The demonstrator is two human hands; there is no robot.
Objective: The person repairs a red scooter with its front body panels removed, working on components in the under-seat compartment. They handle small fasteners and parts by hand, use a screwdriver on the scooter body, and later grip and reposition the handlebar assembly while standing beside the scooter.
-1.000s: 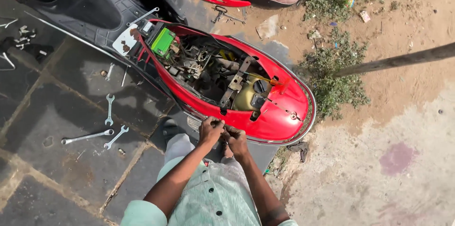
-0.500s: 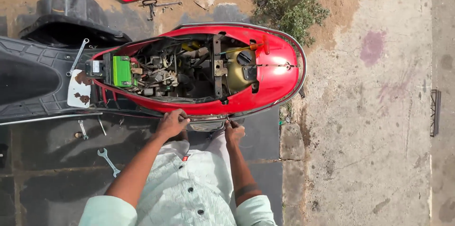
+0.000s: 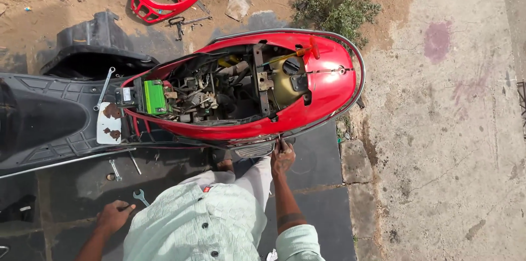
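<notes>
Crouched beside stripped red scooter (image 3: 329,83), hands apart.

Left hand (image 3: 113,216) down on paving, fingers curled near spanner (image 3: 141,196), grip unclear; right hand (image 3: 282,156) pinching at scooter's lower edge, perhaps steadying a fastener. Beyond: open engine bay (image 3: 219,91) exposed for access, detached red panel (image 3: 159,6) on dirt.

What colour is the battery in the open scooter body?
Bright green battery, clearest in the head view, near the front of the red scooter body.

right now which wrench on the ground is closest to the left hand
The small open-ended wrench just right of the left hand; the other tools lie farther up, near the scooter.
</notes>
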